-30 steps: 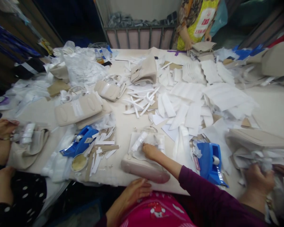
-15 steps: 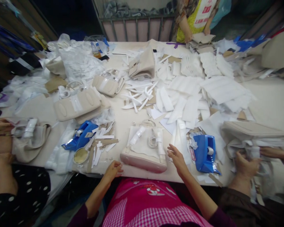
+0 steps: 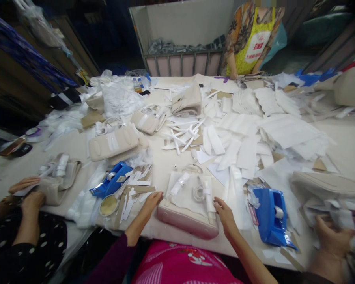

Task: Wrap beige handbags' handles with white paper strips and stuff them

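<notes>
Both hands have closed in on the pale handbag since half a second earlier, when the left hung at the table edge and the right hovered beside the bag. Now the left hand point(image 3: 149, 205) rests against the bag's left end, fingers extended and loosely open, holding nothing. Its partner, the right hand point(image 3: 225, 213), lies at the bag's right end, fingers spread and touching the wrapped side, not closed around anything. That cream handbag point(image 3: 189, 205) lies flat at the near edge of the table point(image 3: 343, 138), directly in front of the person, its handles wrapped in white paper.

Just left of the bag is a scatter of white and tan paper strips point(image 3: 134, 189), a round tin point(image 3: 108, 205) and a blue tape dispenser point(image 3: 112, 183). To the right, a second blue tape dispenser point(image 3: 272, 215) sits near the table edge.

At the far left, a co-worker's two hands point(image 3: 29, 193) press on another beige bag point(image 3: 59, 177). At the lower right, another co-worker's hand point(image 3: 333, 238) reaches into a heap of white wrapping.

Farther back lie more cream bags point(image 3: 114, 140) and a wide spread of white paper sheets point(image 3: 254, 134). At the far side stands a person in a yellow apron point(image 3: 256, 39).
</notes>
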Demonstrator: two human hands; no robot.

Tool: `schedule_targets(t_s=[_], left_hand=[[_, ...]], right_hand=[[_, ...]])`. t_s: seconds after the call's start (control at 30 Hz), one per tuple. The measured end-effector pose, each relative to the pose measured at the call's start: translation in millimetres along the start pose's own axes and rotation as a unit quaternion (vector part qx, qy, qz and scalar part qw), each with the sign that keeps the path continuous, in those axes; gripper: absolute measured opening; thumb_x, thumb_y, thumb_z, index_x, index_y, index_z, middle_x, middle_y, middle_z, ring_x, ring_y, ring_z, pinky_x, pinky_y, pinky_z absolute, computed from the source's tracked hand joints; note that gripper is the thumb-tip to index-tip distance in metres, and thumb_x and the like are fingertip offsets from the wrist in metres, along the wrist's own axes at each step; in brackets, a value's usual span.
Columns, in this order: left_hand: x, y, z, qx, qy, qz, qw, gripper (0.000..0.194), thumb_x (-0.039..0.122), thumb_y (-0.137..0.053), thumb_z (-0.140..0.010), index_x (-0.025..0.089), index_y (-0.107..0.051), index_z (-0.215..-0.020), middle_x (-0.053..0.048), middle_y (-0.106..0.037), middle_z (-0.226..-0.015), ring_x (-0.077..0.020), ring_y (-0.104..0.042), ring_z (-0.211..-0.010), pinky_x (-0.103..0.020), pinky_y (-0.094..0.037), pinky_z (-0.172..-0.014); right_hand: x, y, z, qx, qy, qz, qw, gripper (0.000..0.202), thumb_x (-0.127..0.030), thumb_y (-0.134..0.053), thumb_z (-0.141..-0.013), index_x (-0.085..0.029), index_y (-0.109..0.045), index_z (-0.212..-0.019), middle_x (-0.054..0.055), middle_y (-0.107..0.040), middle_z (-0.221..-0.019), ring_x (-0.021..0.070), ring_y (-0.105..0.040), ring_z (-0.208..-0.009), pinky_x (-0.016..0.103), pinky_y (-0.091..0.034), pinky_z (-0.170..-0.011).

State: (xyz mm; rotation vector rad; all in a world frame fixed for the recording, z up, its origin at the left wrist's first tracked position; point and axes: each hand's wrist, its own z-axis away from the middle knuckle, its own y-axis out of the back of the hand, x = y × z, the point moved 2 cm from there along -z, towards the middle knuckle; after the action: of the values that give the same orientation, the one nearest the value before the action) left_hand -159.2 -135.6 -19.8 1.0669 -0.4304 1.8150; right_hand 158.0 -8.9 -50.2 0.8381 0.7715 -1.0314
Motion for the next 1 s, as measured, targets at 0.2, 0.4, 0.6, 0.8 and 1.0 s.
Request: schedule_targets(t_s=[0.2, 0.4, 0.6, 0.8, 1.0], left_hand=[[30, -26.8, -68, -0.021, -0.054, -0.051, 0.997, 0.043, 0.056, -0.064, -0.063, 0.014, -0.060, -0.071, -0.002, -0.059, -0.063, -0.0164, -0.056, -0.060, -0.031, -0.046, -0.062], [43, -45.1, -100, 0.006, -0.181, -0.107, 0.978, 0.032, 0.042, -0.067, -0.063, 0.019, -0.045, -0.061, 0.004, -0.044, -0.065, -0.0138, -0.045, -0.069, -0.027, -0.039, -0.069], [40, -53.1, -106, -0.044, -0.231, -0.138, 0.962, 0.024, 0.040, -0.053, -0.078, 0.020, -0.042, -0.072, 0.004, -0.039, -0.070, -0.0131, -0.041, -0.070, -0.025, -0.037, -0.067], [33, -58.8, -116, -0.034, -0.245, -0.176, 0.953, 0.022, 0.035, -0.047, -0.084, 0.021, -0.036, -0.071, 0.004, -0.035, -0.071, -0.0138, -0.037, -0.070, -0.028, -0.036, -0.071], [24, -65.8, -122, 0.002, -0.237, -0.202, 0.950, 0.018, 0.033, -0.044, -0.086, 0.022, -0.036, -0.073, 0.002, -0.039, -0.075, -0.0156, -0.039, -0.074, -0.032, -0.038, -0.078]], right_hand=[[-33, -12, -61, 0.070, 0.090, 0.056, 0.992, 0.037, -0.048, -0.056, -0.068, -0.016, -0.068, -0.084, 0.008, -0.069, -0.086, 0.0245, -0.061, -0.082, 0.036, -0.045, -0.077], [-47, -33, -88, 0.122, 0.106, 0.049, 0.986, 0.029, -0.047, -0.058, -0.068, -0.019, -0.054, -0.063, -0.001, -0.053, -0.060, 0.0164, -0.047, -0.063, 0.029, -0.037, -0.063], [-39, -40, -87, 0.131, 0.102, 0.016, 0.986, 0.026, -0.044, -0.053, -0.072, -0.020, -0.046, -0.065, -0.004, -0.044, -0.062, 0.0141, -0.042, -0.063, 0.026, -0.034, -0.061], [-30, -40, -92, 0.133, 0.096, 0.003, 0.986, 0.025, -0.042, -0.054, -0.072, -0.020, -0.044, -0.064, -0.005, -0.040, -0.062, 0.0130, -0.039, -0.063, 0.026, -0.032, -0.062], [-19, -39, -97, 0.140, 0.090, -0.003, 0.986, 0.023, -0.039, -0.054, -0.071, -0.020, -0.043, -0.065, -0.006, -0.040, -0.063, 0.0126, -0.038, -0.063, 0.026, -0.034, -0.063]])
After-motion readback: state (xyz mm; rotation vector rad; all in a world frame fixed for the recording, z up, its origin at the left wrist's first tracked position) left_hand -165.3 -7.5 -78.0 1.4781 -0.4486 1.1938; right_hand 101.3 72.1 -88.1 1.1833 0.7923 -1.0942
